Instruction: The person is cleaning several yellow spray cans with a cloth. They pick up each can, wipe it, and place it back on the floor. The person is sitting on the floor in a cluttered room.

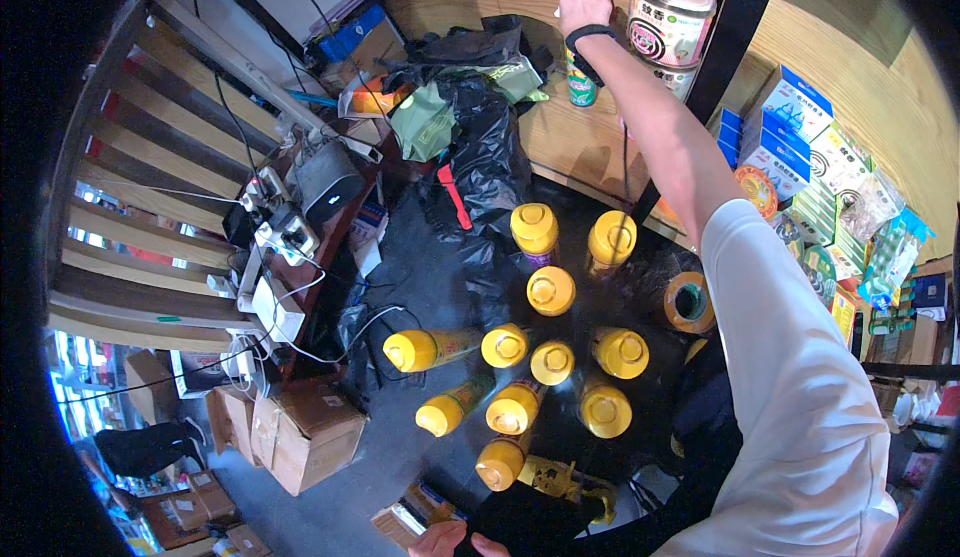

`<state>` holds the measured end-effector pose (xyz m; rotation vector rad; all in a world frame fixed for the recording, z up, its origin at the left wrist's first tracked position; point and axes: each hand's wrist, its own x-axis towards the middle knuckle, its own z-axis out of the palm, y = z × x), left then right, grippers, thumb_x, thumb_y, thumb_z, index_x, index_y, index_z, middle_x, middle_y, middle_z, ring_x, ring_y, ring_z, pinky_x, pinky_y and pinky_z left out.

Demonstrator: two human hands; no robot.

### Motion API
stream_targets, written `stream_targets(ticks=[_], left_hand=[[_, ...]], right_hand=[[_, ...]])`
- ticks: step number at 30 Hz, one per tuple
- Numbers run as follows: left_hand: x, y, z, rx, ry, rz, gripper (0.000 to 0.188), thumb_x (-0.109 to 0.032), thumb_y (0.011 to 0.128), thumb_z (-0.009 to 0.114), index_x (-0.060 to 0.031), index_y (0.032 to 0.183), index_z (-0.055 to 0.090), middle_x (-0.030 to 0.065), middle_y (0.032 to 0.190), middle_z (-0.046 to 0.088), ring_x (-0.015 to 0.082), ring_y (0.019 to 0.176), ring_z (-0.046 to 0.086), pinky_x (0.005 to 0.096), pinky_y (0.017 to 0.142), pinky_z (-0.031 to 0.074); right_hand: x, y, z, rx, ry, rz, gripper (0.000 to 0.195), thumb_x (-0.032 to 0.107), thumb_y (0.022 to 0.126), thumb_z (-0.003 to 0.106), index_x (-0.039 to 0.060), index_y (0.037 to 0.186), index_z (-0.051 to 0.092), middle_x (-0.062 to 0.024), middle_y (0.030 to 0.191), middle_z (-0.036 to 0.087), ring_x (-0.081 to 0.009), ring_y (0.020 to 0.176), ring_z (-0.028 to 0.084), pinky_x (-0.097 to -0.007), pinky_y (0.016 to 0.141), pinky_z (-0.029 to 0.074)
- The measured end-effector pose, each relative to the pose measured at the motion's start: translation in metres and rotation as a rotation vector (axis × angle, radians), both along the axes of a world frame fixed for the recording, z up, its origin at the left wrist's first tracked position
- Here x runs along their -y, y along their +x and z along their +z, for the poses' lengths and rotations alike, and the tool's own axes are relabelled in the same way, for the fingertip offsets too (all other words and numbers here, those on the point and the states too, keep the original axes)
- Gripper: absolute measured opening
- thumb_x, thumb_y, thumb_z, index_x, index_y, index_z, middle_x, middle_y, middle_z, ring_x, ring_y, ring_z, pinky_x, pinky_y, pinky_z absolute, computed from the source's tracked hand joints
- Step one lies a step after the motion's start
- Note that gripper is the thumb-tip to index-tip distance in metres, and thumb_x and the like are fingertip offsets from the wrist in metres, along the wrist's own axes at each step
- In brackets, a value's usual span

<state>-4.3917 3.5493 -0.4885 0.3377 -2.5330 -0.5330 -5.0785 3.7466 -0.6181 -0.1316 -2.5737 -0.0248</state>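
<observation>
My right hand (586, 11), with a black wristband, reaches up to a wooden shelf and is closed around the top of a green spray can (581, 88). The wristband and hand cover much of the can. Beside it stand two stacked round tubs (670, 21) printed with a mosquito coil. At the bottom edge my left hand (439, 540) shows only partly, with dark cloth by it; what it holds, if anything, is hidden. Below the shelf, several yellow-capped spray cans (551, 291) stand on the dark floor. A tape roll (688, 302) lies to their right.
Black plastic bags (487, 133) and a red strip (454, 197) lie by the shelf. At left are a slatted wooden rack (172, 152), power strips (281, 227) with cables, and cardboard boxes (307, 433). Boxed goods (787, 137) fill the right shelf. Another person (146, 448) is far left.
</observation>
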Motion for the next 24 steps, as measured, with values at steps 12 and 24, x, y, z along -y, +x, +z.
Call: stream_targets(ticks=[12,24], left_hand=[[-0.008,0.001,0.002,0.14,0.147,0.034,0.012,0.006,0.088,0.069,0.0011,0.1,0.068,0.0152,0.095,0.069,0.0332,0.083,0.068,0.0393,0.076,0.057],[-0.004,-0.004,0.004,0.258,0.12,0.022,0.016,0.005,0.088,0.072,-0.0006,0.103,0.068,0.0164,0.098,0.068,0.0347,0.087,0.068,0.0401,0.077,0.056]], right_hand=[[-0.016,-0.035,-0.005,0.221,0.083,-0.089,0.018,0.017,0.096,0.067,0.0187,0.108,0.081,-0.0074,0.117,0.078,-0.0236,0.111,0.076,-0.0447,0.081,0.063],[-0.035,-0.04,-0.014,0.162,0.194,-0.064,0.026,0.021,0.098,0.063,0.0112,0.114,0.08,-0.0149,0.118,0.078,-0.0319,0.112,0.075,-0.0489,0.084,0.063]])
